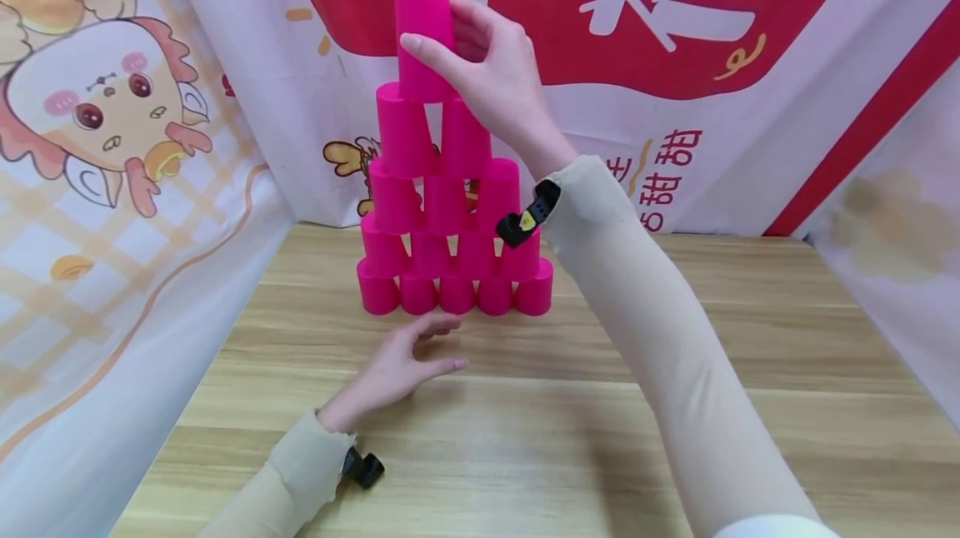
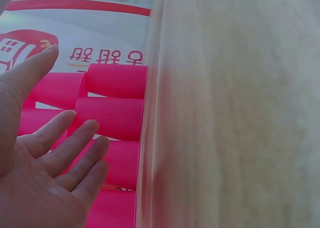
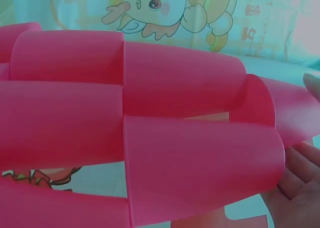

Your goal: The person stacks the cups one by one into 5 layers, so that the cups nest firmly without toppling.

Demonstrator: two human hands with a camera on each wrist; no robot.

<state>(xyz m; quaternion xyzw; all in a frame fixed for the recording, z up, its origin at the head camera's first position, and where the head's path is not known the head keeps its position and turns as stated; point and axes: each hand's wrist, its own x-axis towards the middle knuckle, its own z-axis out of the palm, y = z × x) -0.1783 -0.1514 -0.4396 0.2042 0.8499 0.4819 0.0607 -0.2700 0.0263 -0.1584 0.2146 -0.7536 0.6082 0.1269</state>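
Observation:
A pyramid of pink cups (image 1: 450,213) stands mouth-down on the wooden table (image 1: 750,371), five rows high under a single top cup (image 1: 422,9). My right hand (image 1: 438,28) grips that top cup, thumb across its front and fingers behind it. In the right wrist view the upper cups (image 3: 175,78) fill the frame, with my fingers (image 3: 300,178) at the right edge. My left hand (image 1: 442,342) rests open on the table just in front of the bottom row, not touching it. The left wrist view shows its spread fingers (image 2: 65,148) before the bottom cups (image 2: 112,118).
Printed cloth banners wall in the table: a cartoon one on the left (image 1: 112,122), a red and white one behind (image 1: 675,22), and a pale one on the right (image 1: 892,221). Bare wood (image 1: 525,438) lies between the pyramid and the near edge.

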